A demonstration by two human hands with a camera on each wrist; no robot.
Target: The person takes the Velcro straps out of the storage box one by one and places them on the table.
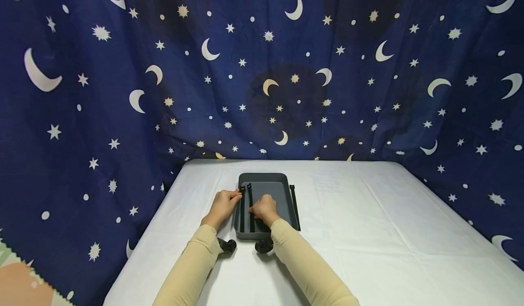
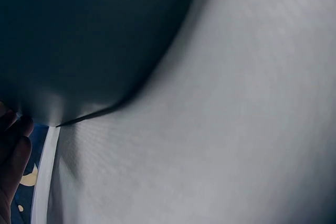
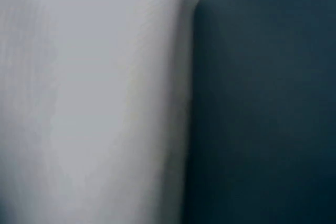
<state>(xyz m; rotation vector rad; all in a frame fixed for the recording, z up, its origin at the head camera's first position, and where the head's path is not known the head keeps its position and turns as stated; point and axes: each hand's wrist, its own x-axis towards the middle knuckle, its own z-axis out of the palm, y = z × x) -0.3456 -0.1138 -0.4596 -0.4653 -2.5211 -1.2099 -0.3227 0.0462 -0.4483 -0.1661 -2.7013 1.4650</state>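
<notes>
A dark grey rectangular tray lies on the white table, with two long black straps inside along its left part. My left hand is at the tray's left rim, its fingertips beside the upper part of the left strap; whether they grip the rim or the strap is unclear. In the left wrist view some left fingers show by the tray's outer wall. Over the tray, my right hand pinches the second strap with bent fingers. The right wrist view shows only the tray's dark wall and white cloth.
A third black strap lies along the outside of the tray's right wall. White cloth covers the table. A blue curtain with moons and stars hangs behind and at both sides. Black wrist devices sit under the sleeves.
</notes>
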